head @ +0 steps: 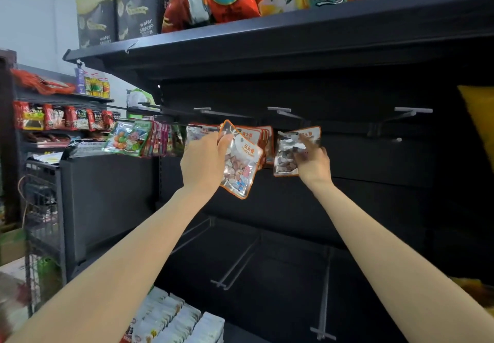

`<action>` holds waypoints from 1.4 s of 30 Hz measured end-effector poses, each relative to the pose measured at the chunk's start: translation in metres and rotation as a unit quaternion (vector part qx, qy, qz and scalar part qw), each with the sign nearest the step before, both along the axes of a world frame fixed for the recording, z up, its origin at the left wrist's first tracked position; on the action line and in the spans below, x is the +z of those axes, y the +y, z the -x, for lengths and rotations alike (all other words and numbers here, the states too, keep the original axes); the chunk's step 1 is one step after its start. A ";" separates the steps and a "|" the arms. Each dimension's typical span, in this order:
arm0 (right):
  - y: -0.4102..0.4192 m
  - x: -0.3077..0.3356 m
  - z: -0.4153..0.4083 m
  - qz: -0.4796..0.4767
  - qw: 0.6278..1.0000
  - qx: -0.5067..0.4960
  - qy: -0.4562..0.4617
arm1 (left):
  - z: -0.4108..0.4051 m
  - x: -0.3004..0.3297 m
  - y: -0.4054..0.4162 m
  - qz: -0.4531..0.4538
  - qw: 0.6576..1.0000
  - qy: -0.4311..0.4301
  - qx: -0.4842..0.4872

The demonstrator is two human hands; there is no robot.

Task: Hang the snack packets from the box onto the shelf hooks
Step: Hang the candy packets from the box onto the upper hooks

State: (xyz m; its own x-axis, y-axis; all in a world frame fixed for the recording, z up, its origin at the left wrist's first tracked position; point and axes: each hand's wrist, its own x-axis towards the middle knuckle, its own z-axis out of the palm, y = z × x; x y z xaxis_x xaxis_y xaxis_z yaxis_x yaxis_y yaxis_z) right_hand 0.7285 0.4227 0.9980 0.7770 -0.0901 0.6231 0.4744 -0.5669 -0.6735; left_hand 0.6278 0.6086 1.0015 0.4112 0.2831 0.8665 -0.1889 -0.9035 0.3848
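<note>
Both arms reach up to the middle row of the dark shelf, each hand carrying one snack packet. The left hand has its fingers curled round the upper left edge of an orange-rimmed packet, which hangs tilted below the hand, just in front of a bunch of like packets already on a hook. The right hand pinches a second packet at its right side, one finger stretched up toward the packet's top, and holds it under the middle hook, whose flat grey tag sticks out toward the viewer. The step in hand looks like threading this second packet onto that hook; to do it well the person would likely level the packet, bring the hole in its header in line with the hook's tip, and slide it back along the wire without bending the foil. The left packet should stay clear of the hanging bunch meanwhile. The header hole itself is too blurred to make out, and whether the packet already touches the wire cannot be told. The box that feeds the packets shows only partly at the bottom edge, its walls cut off. The empty hook at the right stands well apart.
</note>
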 end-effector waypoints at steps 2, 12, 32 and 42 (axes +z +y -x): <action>0.000 0.005 -0.021 0.001 0.999 -0.002 0.044 | -0.009 0.002 -0.001 0.010 1.000 -0.006 -0.024; -0.002 0.022 -0.071 0.056 0.991 -0.035 0.118 | -0.033 0.009 0.004 0.027 0.992 -0.019 -0.124; 0.007 -0.013 0.086 -0.156 0.945 0.221 -0.184 | -0.019 -0.004 -0.036 0.149 0.920 -0.045 -0.360; 0.009 -0.006 0.075 -0.097 0.973 0.096 -0.185 | -0.020 -0.011 -0.038 0.059 0.964 -0.006 -0.258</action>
